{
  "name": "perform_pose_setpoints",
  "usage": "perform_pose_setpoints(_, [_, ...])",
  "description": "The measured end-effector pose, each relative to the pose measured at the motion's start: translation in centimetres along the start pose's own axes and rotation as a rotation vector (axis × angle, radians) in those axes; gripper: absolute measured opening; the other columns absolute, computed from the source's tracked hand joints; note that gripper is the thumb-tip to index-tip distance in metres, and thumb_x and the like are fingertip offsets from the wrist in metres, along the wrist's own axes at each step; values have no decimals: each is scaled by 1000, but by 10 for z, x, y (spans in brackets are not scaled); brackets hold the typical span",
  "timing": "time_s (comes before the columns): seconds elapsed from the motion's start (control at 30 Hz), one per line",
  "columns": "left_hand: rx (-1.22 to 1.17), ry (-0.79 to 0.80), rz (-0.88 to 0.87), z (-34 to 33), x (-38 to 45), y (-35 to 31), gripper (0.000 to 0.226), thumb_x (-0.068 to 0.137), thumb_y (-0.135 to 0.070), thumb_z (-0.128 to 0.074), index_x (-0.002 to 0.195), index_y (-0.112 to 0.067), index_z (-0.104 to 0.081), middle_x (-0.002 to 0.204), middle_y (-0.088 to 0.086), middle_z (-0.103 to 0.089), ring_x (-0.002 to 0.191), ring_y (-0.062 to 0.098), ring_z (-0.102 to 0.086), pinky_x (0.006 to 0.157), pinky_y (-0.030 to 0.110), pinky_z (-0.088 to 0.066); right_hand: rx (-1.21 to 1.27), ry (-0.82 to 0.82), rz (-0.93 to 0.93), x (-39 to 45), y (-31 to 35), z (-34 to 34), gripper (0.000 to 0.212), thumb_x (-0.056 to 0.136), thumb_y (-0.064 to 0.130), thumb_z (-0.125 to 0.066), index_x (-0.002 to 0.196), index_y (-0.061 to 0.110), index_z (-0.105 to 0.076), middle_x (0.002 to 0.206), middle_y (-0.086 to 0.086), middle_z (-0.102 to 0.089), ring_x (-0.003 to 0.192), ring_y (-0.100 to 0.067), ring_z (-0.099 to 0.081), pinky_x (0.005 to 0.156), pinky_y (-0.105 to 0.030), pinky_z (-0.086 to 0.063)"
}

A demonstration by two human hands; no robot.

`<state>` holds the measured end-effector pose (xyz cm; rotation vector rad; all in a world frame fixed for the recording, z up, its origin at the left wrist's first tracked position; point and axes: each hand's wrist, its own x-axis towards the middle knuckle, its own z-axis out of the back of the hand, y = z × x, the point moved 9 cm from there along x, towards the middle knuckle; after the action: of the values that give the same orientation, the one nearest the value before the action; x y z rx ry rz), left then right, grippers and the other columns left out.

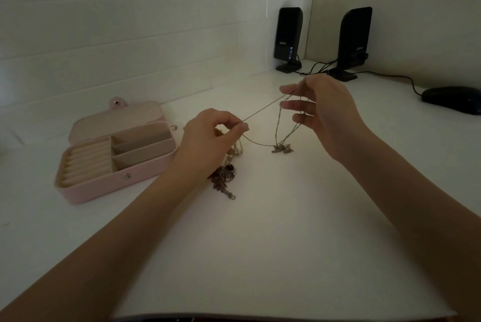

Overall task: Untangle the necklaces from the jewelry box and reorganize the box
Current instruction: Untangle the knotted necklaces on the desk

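Observation:
A pink jewelry box (104,186) lies open at the left of the white table, showing ring rolls and three bare compartments. My left hand (208,139) pinches a thin silver chain (263,109) that runs taut up to my right hand (320,110). The chain is draped over my right hand's spread fingers, and loops hang down from them to a small pendant cluster (282,149) touching the table. A dark heap of tangled jewelry (223,178) lies on the table just under my left wrist, partly hidden by it.
Two black speakers (287,37) (352,40) stand at the back right with cables running across the table. A black computer mouse (453,99) sits at the far right edge. A small ring-like piece (173,127) lies behind the box. White walls close the back.

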<state>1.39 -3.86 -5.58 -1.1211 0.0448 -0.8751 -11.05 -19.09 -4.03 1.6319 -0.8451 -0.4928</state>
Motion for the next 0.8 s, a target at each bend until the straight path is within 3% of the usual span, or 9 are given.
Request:
perform_pose_setpoints(0.13, [-60, 66, -23, -5, -2, -7, 14, 89, -29, -63, 79, -25, -72, 75, -13, -60, 49, 4, -58, 43, 10, -34, -119, 67, -45, 1, -7, -5, 13, 96, 14, -40, 87, 11, -49, 58, -2, -60, 44, -15, -49, 46, -26, -38])
perform_pose_setpoints(0.2, [-86, 96, -29, -8, -4, -10, 13, 89, -25, -64, 82, -19, -74, 55, -13, -58, 43, 3, -53, 44, 10, -37, -446, 130, 25, -1, -11, -11, 13, 95, 19, -48, 85, 13, -53, 54, 1, -52, 41, -9, -42, 43, -21, -34])
perform_pose_setpoints(0.3, [-84, 119, -32, -12, -6, -11, 12, 87, -22, -66, 84, -14, -74, 53, -9, -55, 42, 1, -50, 47, 11, -40, -905, 230, 231, -6, -17, -28, 13, 93, 28, -55, 83, 20, -57, 55, 8, -52, 41, -1, -43, 46, -16, -38])
perform_pose_setpoints(0.4, [-139, 133, 11, -13, -5, -9, 11, 88, -21, -66, 84, -13, -73, 53, -8, -58, 41, 3, -49, 44, 11, -39, -1119, 308, 281, -8, -28, -33, 5, 91, 29, -55, 88, 27, -59, 70, 11, -54, 64, -5, -54, 68, -29, -44])
perform_pose_setpoints(0.5, [-244, 150, 89, -12, -4, -4, 15, 90, -22, -62, 86, -12, -74, 54, -8, -60, 41, 4, -47, 38, 12, -33, -1329, 317, 326, -6, -30, -33, 18, 89, 29, -56, 103, 38, -63, 106, 13, -48, 100, -7, -43, 90, -33, -30])
perform_pose_setpoints(0.57, [-277, 171, 114, -14, -5, -4, 18, 91, -24, -61, 87, -12, -74, 56, -8, -61, 41, 4, -47, 37, 14, -31, -1247, 391, 332, -10, -29, -41, 25, 88, 27, -59, 108, 39, -65, 127, 11, -46, 120, -8, -38, 102, -35, -27])
perform_pose_setpoints(0.63, [-311, 181, 129, -15, -6, -3, 18, 91, -23, -60, 85, -11, -73, 55, -8, -60, 40, 4, -45, 36, 15, -31, -1030, 541, 255, -17, -36, -53, 21, 88, 22, -60, 105, 30, -70, 130, 8, -53, 122, -8, -45, 104, -29, -33])
perform_pose_setpoints(0.7, [-319, 186, 143, -15, -5, -2, 19, 91, -24, -60, 86, -11, -73, 53, -9, -57, 40, 5, -43, 36, 15, -30, -957, 589, 220, -21, -41, -58, 14, 90, 21, -60, 94, 24, -73, 112, 8, -63, 105, -6, -56, 93, -24, -41])
perform_pose_setpoints(0.8, [-298, 193, 159, -14, -5, 0, 21, 91, -27, -60, 87, -12, -74, 53, -9, -52, 41, 5, -38, 37, 15, -28, -903, 494, 191, -12, -35, -48, 20, 95, 19, -54, 85, 20, -71, 82, 5, -66, 75, -5, -60, 73, -24, -46])
